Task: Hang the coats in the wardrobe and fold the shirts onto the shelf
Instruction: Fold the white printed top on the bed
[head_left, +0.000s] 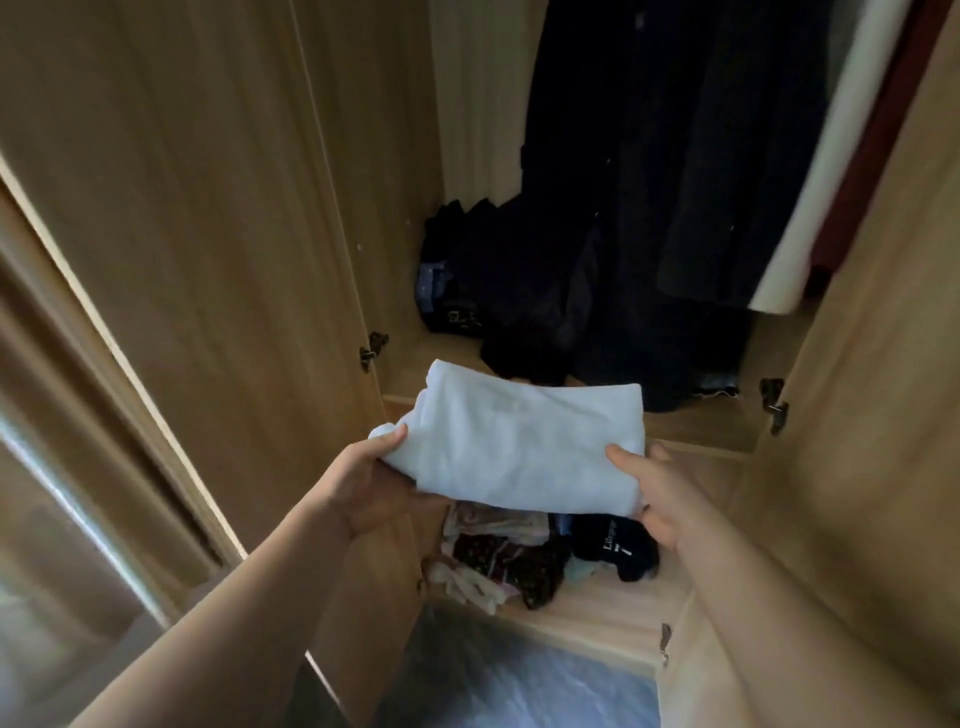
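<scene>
Holding a folded pale-blue cotton shirt (511, 441) flat in the air: left hand (371, 480) pinches its left end, right hand (657, 493) its right. Long axis runs side to side. Light-wood wardrobe shelf (696, 423) lies just beyond, below dark hanging coats (649, 156).

We're in a home bedroom: an open wooden wardrobe (260, 218), dark coats (649, 156) hanging beyond the hands (374, 483), folded clothes (509, 561) shelved below them.
</scene>
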